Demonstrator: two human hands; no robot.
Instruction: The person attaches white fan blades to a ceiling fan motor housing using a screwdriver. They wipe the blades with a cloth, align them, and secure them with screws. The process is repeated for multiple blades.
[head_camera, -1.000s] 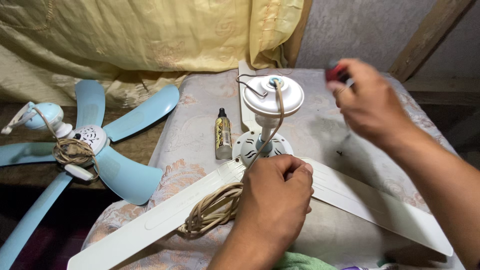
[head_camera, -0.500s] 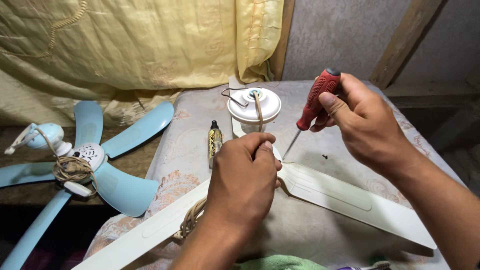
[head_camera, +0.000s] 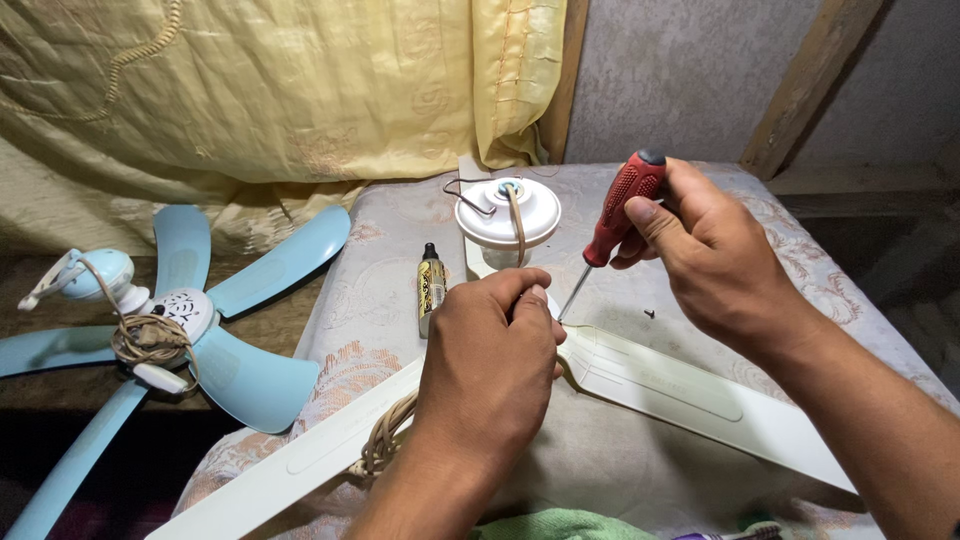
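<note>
A single labelled package showed: a small bottle (head_camera: 431, 286) standing upright on the cloth-covered table (head_camera: 370, 300). It had a slim body, a narrow black cap, and a yellow-gold label with dark print wrapped around it. It stood just left of the white fan hub (head_camera: 507, 215), near it but apart. No signs or screens showed.

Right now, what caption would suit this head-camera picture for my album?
Right hand angles a red screwdriver at a white fan hub covered by the left hand; a blue fan lies alongside.
</note>
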